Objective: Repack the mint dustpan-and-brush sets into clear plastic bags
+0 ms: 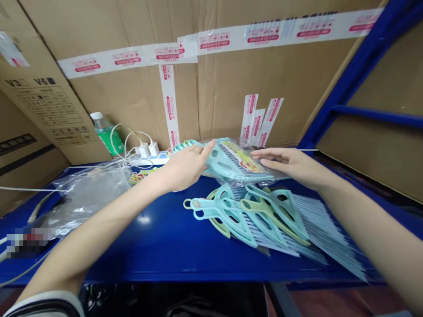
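Crumpled clear plastic bags [95, 187] lie at the left of a blue table [148, 246], which I view from afar through the head camera. Beyond them a green-labelled bottle [110, 136] leans against the cardboard; a sweeping forearm could, I judge, drag the bags into it and tip it. Just right, white chargers [144, 150] stand in a power strip [161, 157]; a snagged bag might pull one loose.

At centre, the left hand [187, 169] reaches over the near left end of a wrapped brush set [231, 158], index finger extended along it. Whether that hand grasps the set or merely rests there, I can't make out. The set lies toward the back of the table, between both hands, its film glossy and loose; a light pinch could slip on the wrap or tear it.

In front, loose brushes [264, 213] in aqua and olive overlap, bristles fanned toward the table's front edge. A low pull on the packet could catch a handle and push some over. Furthest right, the right hand [292, 165] holds nothing, fingers spread beside the packet's right end; with such slight support, the set could twist.
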Action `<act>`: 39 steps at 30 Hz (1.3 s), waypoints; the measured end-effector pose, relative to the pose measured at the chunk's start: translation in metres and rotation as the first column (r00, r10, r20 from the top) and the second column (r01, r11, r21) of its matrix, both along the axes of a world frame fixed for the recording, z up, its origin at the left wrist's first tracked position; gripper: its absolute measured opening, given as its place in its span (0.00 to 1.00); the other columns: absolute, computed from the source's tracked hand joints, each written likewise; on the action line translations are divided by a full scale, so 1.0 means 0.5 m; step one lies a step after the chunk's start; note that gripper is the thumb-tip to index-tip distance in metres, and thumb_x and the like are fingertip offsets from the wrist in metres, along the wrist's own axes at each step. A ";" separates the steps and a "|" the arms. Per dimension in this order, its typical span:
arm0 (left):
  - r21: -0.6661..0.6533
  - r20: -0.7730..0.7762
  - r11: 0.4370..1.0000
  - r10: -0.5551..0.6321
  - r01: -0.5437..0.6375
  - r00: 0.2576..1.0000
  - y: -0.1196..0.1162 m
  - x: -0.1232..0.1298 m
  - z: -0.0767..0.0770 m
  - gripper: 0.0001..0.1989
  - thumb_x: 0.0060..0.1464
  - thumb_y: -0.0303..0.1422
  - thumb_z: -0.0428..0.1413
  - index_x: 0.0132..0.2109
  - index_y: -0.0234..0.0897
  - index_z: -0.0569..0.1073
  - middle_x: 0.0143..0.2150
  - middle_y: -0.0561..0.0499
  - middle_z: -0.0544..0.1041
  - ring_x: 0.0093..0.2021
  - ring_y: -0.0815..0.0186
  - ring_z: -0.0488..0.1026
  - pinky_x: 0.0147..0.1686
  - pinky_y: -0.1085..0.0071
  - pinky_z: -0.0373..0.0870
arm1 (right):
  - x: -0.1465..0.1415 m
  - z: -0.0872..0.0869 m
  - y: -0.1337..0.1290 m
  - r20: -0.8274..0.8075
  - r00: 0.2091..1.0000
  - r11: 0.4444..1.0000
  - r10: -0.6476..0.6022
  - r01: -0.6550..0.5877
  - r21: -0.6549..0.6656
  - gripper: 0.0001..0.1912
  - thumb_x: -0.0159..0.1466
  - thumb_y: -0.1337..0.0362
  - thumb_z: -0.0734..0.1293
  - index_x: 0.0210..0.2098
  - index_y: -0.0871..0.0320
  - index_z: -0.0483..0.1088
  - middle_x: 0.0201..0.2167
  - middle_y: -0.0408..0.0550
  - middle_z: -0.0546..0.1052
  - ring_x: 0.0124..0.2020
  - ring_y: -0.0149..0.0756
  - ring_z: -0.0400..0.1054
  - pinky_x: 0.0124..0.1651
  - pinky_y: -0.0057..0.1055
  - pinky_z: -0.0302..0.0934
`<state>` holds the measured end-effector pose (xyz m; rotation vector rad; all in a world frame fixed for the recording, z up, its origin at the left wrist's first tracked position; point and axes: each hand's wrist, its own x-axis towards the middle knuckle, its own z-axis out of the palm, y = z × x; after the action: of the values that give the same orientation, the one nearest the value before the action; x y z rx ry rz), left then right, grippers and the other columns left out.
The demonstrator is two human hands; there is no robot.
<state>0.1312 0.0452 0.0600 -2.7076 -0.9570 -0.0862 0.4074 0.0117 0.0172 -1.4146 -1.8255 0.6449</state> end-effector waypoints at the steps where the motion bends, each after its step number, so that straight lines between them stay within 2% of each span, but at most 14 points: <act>1: -0.008 0.008 1.000 0.025 -0.025 1.000 -0.013 -0.028 0.001 0.31 0.64 0.32 0.43 0.69 0.22 0.45 0.55 0.31 0.72 0.57 0.51 0.68 0.53 0.59 0.64 | -0.020 0.011 -0.004 0.005 0.999 0.999 0.034 -0.033 -0.017 0.27 0.56 0.44 0.66 0.47 0.54 0.76 0.45 0.49 0.80 0.41 0.43 0.75 0.42 0.40 0.70; 6: 0.025 0.068 0.998 0.062 -0.064 0.996 -0.063 -0.151 -0.012 0.32 0.64 0.32 0.42 0.70 0.30 0.42 0.52 0.36 0.74 0.52 0.53 0.71 0.49 0.58 0.68 | -0.112 0.039 -0.013 0.045 0.979 0.977 0.199 -0.195 -0.089 0.24 0.57 0.48 0.65 0.46 0.54 0.75 0.49 0.51 0.78 0.49 0.46 0.72 0.51 0.43 0.67; 10: 0.053 0.121 0.996 0.064 -0.071 0.991 -0.086 -0.219 -0.029 0.32 0.65 0.34 0.42 0.71 0.34 0.40 0.51 0.38 0.75 0.49 0.53 0.72 0.47 0.58 0.70 | -0.181 0.029 0.002 0.107 0.966 0.966 0.236 -0.222 -0.132 0.22 0.59 0.52 0.63 0.48 0.57 0.73 0.44 0.54 0.78 0.46 0.45 0.73 0.51 0.44 0.67; 12: 0.060 0.147 0.996 0.062 -0.072 0.987 -0.091 -0.245 -0.038 0.31 0.66 0.35 0.41 0.71 0.34 0.41 0.49 0.38 0.75 0.47 0.54 0.72 0.45 0.57 0.71 | -0.216 0.022 0.012 0.112 0.968 0.964 0.224 -0.203 -0.170 0.22 0.60 0.55 0.63 0.50 0.58 0.71 0.42 0.54 0.77 0.41 0.42 0.73 0.48 0.42 0.69; 14: 0.060 0.177 0.995 0.065 -0.077 0.982 -0.093 -0.268 -0.046 0.30 0.66 0.35 0.40 0.71 0.33 0.43 0.47 0.39 0.76 0.46 0.53 0.72 0.44 0.57 0.71 | -0.251 0.018 0.020 0.086 0.973 0.956 0.213 -0.189 -0.224 0.23 0.61 0.56 0.63 0.53 0.59 0.68 0.44 0.54 0.75 0.34 0.37 0.72 0.40 0.38 0.71; 18: 0.040 0.222 0.995 0.085 -0.096 0.971 -0.087 -0.310 -0.065 0.29 0.66 0.36 0.41 0.70 0.33 0.47 0.46 0.39 0.75 0.47 0.53 0.72 0.45 0.56 0.71 | -0.314 0.018 0.029 -0.006 0.983 0.923 0.181 -0.172 -0.343 0.24 0.61 0.60 0.66 0.57 0.57 0.64 0.46 0.53 0.71 0.24 0.27 0.64 0.25 0.27 0.65; 21: 0.026 0.229 0.993 0.109 -0.118 0.967 -0.080 -0.333 -0.077 0.28 0.66 0.36 0.41 0.70 0.34 0.48 0.49 0.39 0.75 0.47 0.53 0.72 0.45 0.57 0.71 | -0.349 0.019 0.035 -0.058 0.989 0.921 0.139 -0.150 -0.361 0.25 0.62 0.65 0.65 0.59 0.53 0.63 0.41 0.48 0.71 0.20 0.23 0.58 0.22 0.24 0.59; 24: 0.022 0.229 0.992 0.117 -0.126 0.966 -0.075 -0.347 -0.083 0.27 0.66 0.36 0.41 0.69 0.32 0.50 0.48 0.38 0.75 0.48 0.53 0.72 0.46 0.57 0.71 | -0.368 0.011 0.048 -0.108 0.987 0.918 0.116 -0.148 -0.367 0.24 0.67 0.67 0.58 0.61 0.49 0.64 0.33 0.44 0.70 0.19 0.24 0.53 0.22 0.24 0.56; 27: 0.029 0.235 0.992 0.116 -0.126 0.965 -0.075 -0.353 -0.084 0.27 0.66 0.35 0.41 0.68 0.30 0.51 0.47 0.38 0.75 0.48 0.53 0.72 0.46 0.57 0.71 | -0.372 -0.005 0.066 -0.149 0.979 0.924 0.136 -0.179 -0.337 0.24 0.68 0.67 0.56 0.61 0.47 0.66 0.31 0.45 0.70 0.23 0.29 0.57 0.26 0.26 0.59; 31: 0.037 0.245 0.991 0.114 -0.126 0.963 -0.080 -0.355 -0.083 0.26 0.66 0.33 0.42 0.68 0.30 0.52 0.47 0.39 0.76 0.48 0.54 0.72 0.47 0.57 0.71 | -0.370 -0.021 0.084 -0.179 0.961 0.926 0.211 -0.255 -0.279 0.25 0.63 0.63 0.65 0.59 0.46 0.68 0.41 0.47 0.73 0.33 0.32 0.65 0.36 0.30 0.64; 34: 0.020 0.248 0.992 0.116 -0.124 0.962 -0.084 -0.356 -0.080 0.27 0.65 0.33 0.43 0.68 0.32 0.52 0.48 0.40 0.76 0.48 0.55 0.73 0.47 0.58 0.71 | -0.373 -0.026 0.091 -0.184 0.950 0.917 0.254 -0.297 -0.267 0.27 0.58 0.64 0.69 0.58 0.49 0.70 0.42 0.47 0.73 0.38 0.34 0.68 0.42 0.32 0.65; 36: 0.006 0.244 0.992 0.120 -0.126 0.962 -0.086 -0.361 -0.076 0.27 0.65 0.33 0.43 0.68 0.33 0.52 0.48 0.40 0.76 0.47 0.55 0.73 0.46 0.58 0.72 | -0.376 -0.028 0.098 -0.180 0.948 0.917 0.262 -0.303 -0.258 0.28 0.57 0.65 0.70 0.57 0.52 0.70 0.39 0.47 0.73 0.37 0.34 0.69 0.43 0.33 0.66; 39: 0.019 0.225 0.985 0.161 -0.169 0.961 -0.086 -0.380 -0.062 0.27 0.65 0.34 0.43 0.68 0.32 0.54 0.49 0.39 0.77 0.46 0.54 0.74 0.45 0.57 0.73 | -0.378 -0.025 0.119 -0.092 0.968 0.946 0.232 -0.247 -0.209 0.29 0.58 0.65 0.67 0.60 0.57 0.68 0.31 0.45 0.74 0.30 0.33 0.69 0.36 0.32 0.66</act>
<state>-0.0588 0.0024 0.0288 -2.6106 -1.2273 -0.3791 0.2185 0.0710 0.0045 -1.3000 -1.9376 1.0335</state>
